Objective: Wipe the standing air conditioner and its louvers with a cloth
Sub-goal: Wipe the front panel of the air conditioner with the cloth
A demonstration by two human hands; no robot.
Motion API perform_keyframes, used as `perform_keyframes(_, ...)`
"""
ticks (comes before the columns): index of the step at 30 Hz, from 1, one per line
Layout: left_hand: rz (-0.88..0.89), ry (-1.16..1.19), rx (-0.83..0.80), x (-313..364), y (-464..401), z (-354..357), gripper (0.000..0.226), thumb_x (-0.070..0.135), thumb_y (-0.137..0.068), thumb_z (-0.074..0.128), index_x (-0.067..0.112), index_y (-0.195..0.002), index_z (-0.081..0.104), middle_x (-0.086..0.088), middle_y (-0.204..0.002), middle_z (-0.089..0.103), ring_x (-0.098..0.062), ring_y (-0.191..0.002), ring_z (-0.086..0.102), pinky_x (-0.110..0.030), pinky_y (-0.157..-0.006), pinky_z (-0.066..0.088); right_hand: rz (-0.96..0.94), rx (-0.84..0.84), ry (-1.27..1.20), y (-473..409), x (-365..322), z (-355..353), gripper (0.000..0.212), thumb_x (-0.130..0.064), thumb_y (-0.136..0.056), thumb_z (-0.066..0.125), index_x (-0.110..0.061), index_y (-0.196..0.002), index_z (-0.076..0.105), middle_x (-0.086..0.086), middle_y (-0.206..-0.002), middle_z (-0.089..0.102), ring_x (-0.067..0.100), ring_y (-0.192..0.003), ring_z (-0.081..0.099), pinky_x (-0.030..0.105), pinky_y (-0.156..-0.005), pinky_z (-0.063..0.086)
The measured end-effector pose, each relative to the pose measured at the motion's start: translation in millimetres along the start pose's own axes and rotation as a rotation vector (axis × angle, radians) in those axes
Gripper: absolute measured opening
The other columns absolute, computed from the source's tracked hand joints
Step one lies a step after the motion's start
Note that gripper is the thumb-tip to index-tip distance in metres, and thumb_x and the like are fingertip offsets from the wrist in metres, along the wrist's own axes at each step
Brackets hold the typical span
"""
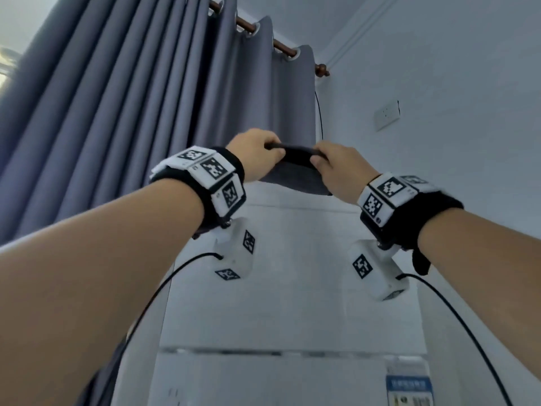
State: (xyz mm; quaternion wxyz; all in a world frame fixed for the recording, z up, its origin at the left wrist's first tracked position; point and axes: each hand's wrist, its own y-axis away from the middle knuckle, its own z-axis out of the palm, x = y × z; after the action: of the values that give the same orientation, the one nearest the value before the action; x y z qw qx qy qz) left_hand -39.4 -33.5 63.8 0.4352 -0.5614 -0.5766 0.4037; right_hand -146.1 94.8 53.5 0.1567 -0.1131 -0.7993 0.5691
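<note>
Above the tall white standing air conditioner point(289, 288), both hands are raised and grip a dark grey cloth point(295, 168) stretched between them. Left hand point(256, 155) curls its fingers around the cloth's left end; right hand point(341, 168) pinches the right end. Most of the cloth hangs down onto the unit's top edge. Blue-grey pleated curtains point(131, 112) hang behind on a brown wooden rod point(281, 45).
</note>
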Motion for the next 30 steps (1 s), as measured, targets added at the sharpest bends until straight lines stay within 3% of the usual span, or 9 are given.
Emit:
perform_keyframes(5,0.079,0.125,-0.029,11,77,3,0.011,0.024,-0.095,0.047,0.021,-0.092,0.057,0.004,-0.086,0.058,-0.013,-0.083,0.052,-0.022,-0.07,0.037,0.023,-0.12,-0.282,69,-12,-12,0.016,-0.018,-0.097,0.039,-0.015,-0.085,0.05,-0.003,-0.074,0.051,0.018,-0.075,0.047,0.026,-0.061,0.035)
perform_keyframes(8,0.023,0.205,-0.111,14,108,11,0.014,0.022,-0.095,0.047,0.018,-0.096,0.06,0.004,-0.087,0.059,-0.014,-0.078,0.055,-0.018,-0.058,0.047,0.081,-0.269,-0.452,105,-18,-10,0.025,-0.035,-0.092,0.048,-0.013,-0.09,0.058,0.001,-0.084,0.06,0.018,-0.08,0.053,0.03,-0.072,0.041)
perform_keyframes(11,-0.011,0.225,-0.134,16,131,16,0.014,0.024,-0.094,0.049,0.019,-0.098,0.061,0.006,-0.088,0.061,-0.012,-0.086,0.055,-0.02,-0.074,0.044,0.093,-0.37,-0.388,126,-23,-9,0.026,-0.048,-0.077,0.065,-0.023,-0.084,0.063,-0.003,-0.078,0.063,0.014,-0.074,0.057,0.029,-0.068,0.044)
perform_keyframes(13,-0.078,0.294,-0.113,15,140,18,0.01,0.029,-0.091,0.055,0.022,-0.097,0.058,0.01,-0.086,0.06,-0.008,-0.082,0.056,-0.011,-0.069,0.046,0.115,-0.352,-0.339,130,-24,-12,0.024,-0.044,-0.076,0.067,-0.025,-0.066,0.058,-0.006,-0.063,0.054,0.012,-0.063,0.05,0.027,-0.06,0.038)
perform_keyframes(15,-0.193,0.39,-0.155,16,148,11,0.016,0.031,-0.087,0.06,0.022,-0.099,0.053,0.007,-0.087,0.059,-0.009,-0.078,0.058,-0.015,-0.059,0.054,0.15,-0.309,-0.326,132,-28,-15,0.031,-0.04,-0.078,0.066,-0.022,-0.058,0.052,-0.006,-0.058,0.048,0.012,-0.059,0.046,0.026,-0.056,0.034)
perform_keyframes(18,-0.24,0.489,-0.23,14,146,-5,0.011,0.018,-0.086,0.064,0.019,-0.092,0.056,0.0,-0.085,0.059,-0.018,-0.076,0.06,-0.023,-0.055,0.058,0.175,-0.289,-0.339,127,-35,-17,0.031,-0.037,-0.075,0.07,-0.012,-0.066,0.054,-0.003,-0.06,0.049,0.016,-0.061,0.047,0.028,-0.057,0.036)
perform_keyframes(21,-0.221,0.584,-0.193,8,142,-14,0.014,0.009,-0.083,0.067,0.02,-0.088,0.06,-0.004,-0.083,0.058,-0.015,-0.074,0.059,-0.028,-0.061,0.058,0.148,-0.349,-0.454,118,-47,-9,0.023,-0.03,-0.075,0.072,-0.014,-0.084,0.057,0.0,-0.074,0.064,0.019,-0.071,0.059,0.03,-0.065,0.048)
perform_keyframes(26,-0.264,0.427,-0.081,-42,133,-36,0.025,0.015,-0.079,0.072,0.023,-0.099,0.059,0.007,-0.097,0.061,-0.007,-0.069,0.059,-0.021,-0.059,0.05,0.063,-0.186,-0.335,99,-67,25,0.015,-0.022,-0.08,0.067,-0.014,-0.078,0.055,0.002,-0.077,0.056,0.021,-0.075,0.051,0.028,-0.066,0.036)
perform_keyframes(30,-0.259,0.133,0.017,-100,113,-60,0.038,0.009,-0.078,0.069,0.024,-0.111,0.057,-0.001,-0.122,0.054,-0.015,-0.092,0.057,-0.028,-0.075,0.049,0.018,-0.271,-0.327,58,-83,46,0.013,-0.02,-0.09,0.054,-0.008,-0.088,0.057,0.005,-0.089,0.053,0.024,-0.084,0.052,0.03,-0.074,0.039)
